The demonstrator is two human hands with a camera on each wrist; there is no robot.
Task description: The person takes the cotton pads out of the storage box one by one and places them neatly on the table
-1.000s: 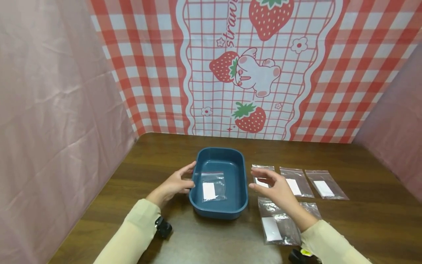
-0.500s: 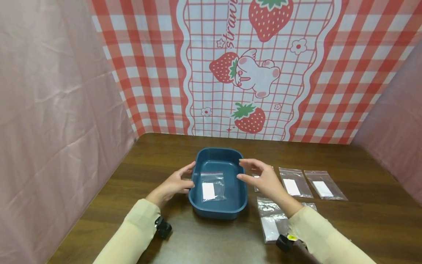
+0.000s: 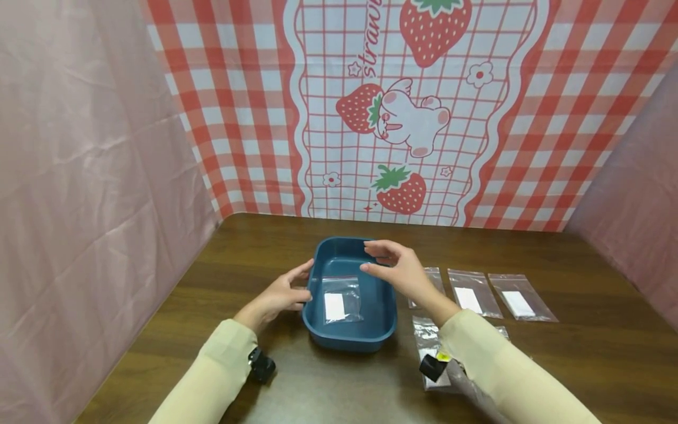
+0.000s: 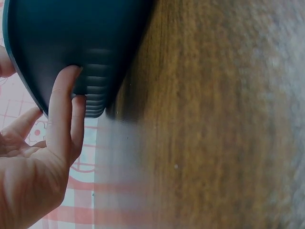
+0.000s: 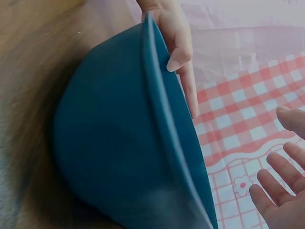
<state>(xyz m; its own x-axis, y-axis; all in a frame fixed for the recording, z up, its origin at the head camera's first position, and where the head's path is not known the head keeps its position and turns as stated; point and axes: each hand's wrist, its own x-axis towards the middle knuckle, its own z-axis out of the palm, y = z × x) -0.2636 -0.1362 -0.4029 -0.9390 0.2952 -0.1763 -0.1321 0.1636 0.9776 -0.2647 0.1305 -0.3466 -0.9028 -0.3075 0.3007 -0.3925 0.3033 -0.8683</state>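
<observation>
A dark blue plastic bin (image 3: 349, 344) stands on the table, with one clear zip bag (image 3: 341, 299) holding a white piece inside it. My left hand (image 3: 279, 297) holds the bin's left side. Its fingers touch the outer wall in the left wrist view, and the thumb (image 5: 175, 63) laps over the rim in the right wrist view. Above the bin's far right part, my right hand (image 3: 399, 271) hovers with loosely bent fingers and nothing in them. Beside the bin lies another zip bag (image 3: 434, 278), partly hidden by that hand.
Two zip bags with white pieces, one (image 3: 471, 294) and one farther right (image 3: 521, 297), lie flat on the table's right. Nearer bags (image 3: 426, 335) are mostly under my right forearm. A strawberry-print cloth (image 3: 397, 118) hangs behind the table (image 3: 339, 388).
My right hand has moved left and away from me, from over the bags to above the bin. The left hand and the bin have stayed in place.
</observation>
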